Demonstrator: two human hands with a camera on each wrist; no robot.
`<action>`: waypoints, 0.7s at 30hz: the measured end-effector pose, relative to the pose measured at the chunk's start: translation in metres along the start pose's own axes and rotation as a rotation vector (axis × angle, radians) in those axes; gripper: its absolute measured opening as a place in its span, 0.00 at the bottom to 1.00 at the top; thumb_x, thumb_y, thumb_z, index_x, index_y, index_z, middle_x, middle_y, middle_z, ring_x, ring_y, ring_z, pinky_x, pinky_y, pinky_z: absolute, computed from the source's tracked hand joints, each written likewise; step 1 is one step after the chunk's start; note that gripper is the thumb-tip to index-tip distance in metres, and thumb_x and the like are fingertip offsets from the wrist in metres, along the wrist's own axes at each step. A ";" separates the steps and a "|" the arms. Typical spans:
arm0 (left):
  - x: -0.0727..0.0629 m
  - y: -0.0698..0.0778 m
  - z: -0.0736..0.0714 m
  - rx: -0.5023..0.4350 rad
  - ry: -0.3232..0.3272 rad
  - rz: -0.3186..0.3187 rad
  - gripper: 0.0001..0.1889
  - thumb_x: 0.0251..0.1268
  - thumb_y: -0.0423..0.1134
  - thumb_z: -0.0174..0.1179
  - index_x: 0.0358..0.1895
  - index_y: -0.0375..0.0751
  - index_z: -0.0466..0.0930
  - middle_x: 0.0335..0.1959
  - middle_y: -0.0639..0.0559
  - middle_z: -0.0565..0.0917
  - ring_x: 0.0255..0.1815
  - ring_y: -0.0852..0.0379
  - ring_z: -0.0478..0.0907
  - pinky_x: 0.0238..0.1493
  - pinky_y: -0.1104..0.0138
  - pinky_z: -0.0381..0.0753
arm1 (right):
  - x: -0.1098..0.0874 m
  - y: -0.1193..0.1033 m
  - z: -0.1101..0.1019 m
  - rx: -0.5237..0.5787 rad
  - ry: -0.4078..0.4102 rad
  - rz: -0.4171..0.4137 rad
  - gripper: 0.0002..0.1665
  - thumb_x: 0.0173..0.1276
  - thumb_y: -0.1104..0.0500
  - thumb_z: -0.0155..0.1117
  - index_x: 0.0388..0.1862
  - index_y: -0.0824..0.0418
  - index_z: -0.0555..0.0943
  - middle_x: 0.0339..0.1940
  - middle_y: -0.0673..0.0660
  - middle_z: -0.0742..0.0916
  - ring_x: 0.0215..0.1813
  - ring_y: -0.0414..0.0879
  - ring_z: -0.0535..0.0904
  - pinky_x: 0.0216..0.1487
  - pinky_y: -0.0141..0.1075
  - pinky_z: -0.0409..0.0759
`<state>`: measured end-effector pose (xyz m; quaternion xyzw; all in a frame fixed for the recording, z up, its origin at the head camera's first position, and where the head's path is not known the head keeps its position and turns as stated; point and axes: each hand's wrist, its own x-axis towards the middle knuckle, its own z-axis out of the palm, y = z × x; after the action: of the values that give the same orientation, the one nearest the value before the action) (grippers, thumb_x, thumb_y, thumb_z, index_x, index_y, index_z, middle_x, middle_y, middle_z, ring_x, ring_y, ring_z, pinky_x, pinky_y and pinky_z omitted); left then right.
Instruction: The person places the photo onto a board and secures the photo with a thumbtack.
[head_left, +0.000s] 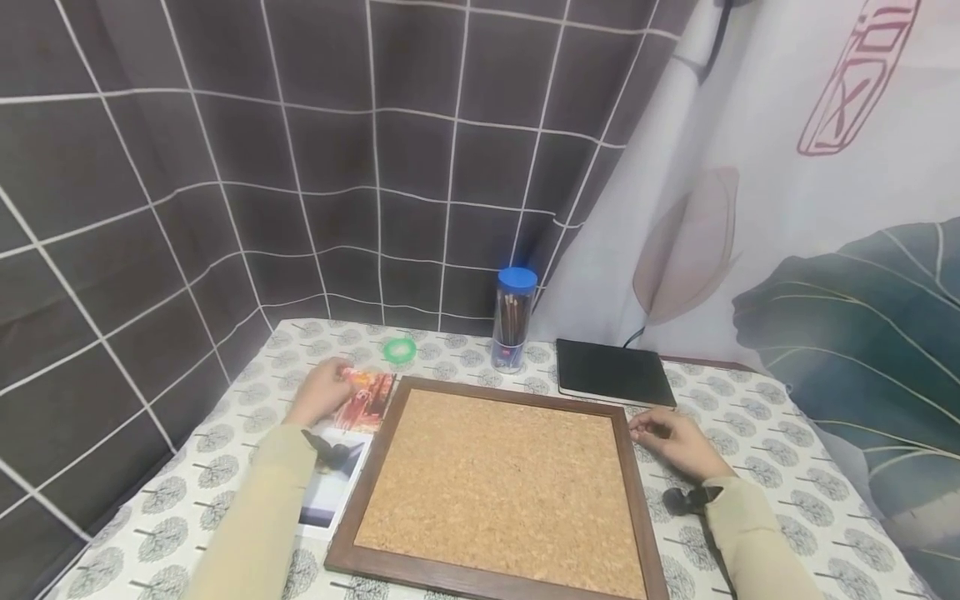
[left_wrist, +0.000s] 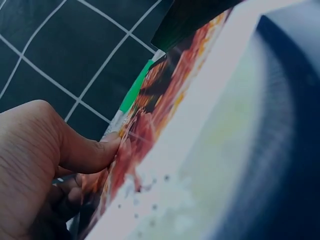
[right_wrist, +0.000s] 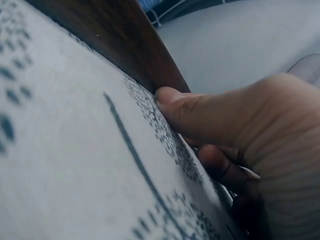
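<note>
Head view: the left hand point(head_left: 319, 393) is pinching a glossy red-orange paper picture point(head_left: 367, 402) toward the table's point(head_left: 450, 354) far left corner; the loosely curled right hand point(head_left: 681, 442) is touching the brown-wood-framed rectangular corkboard point(head_left: 502, 487). Pinching lightly should avoid creases.

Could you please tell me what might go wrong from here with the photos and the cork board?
The left grip pinches the red photo by its edge, so pulling it up might bend or crease it. The white-bordered photo lies close by and could be dragged along. The right grip is at the cork board's right edge; a push there might slide the board into the photos on its left.
</note>
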<state>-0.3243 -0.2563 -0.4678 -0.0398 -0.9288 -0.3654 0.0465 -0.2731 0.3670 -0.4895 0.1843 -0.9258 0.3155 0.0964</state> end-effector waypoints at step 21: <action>-0.003 -0.004 0.002 -0.091 0.019 -0.040 0.29 0.59 0.35 0.61 0.67 0.39 0.68 0.57 0.32 0.79 0.46 0.39 0.80 0.49 0.46 0.79 | 0.000 -0.001 0.003 0.003 0.044 0.041 0.09 0.65 0.54 0.73 0.44 0.49 0.86 0.36 0.43 0.86 0.41 0.39 0.81 0.50 0.38 0.79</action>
<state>-0.3218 -0.2578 -0.4723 -0.0200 -0.9114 -0.4085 0.0462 -0.2733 0.3644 -0.4915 0.1586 -0.9267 0.3225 0.1100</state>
